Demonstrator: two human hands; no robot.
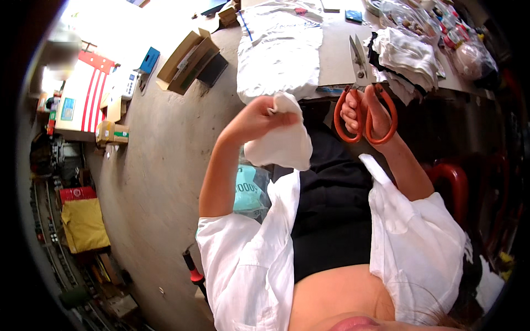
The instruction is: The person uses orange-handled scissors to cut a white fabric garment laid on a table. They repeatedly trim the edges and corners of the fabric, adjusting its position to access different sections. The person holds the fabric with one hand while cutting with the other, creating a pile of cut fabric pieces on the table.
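My left hand [268, 118] is closed round the upper edge of a white cloth piece [281, 146], which hangs down in front of my black clothing. My right hand [375, 113] grips large scissors [359, 66] by their orange-red loop handles. Their metal blades point away from me over the table, slightly apart, and do not touch the cloth. Just right of the blades lies a pile of folded white cloths [407, 52], with dark cloth under it. To the left, a large white sheet or bag [280, 60] covers part of the table and droops over its near edge.
The pale table [338, 49] holds a small blue box [354, 16] and clear plastic bags [406, 19] at the far right. Left on the floor stand an open cardboard box [187, 60] and a white carton with red stripes [83, 94]. A dark red chair [452, 182] is at right.
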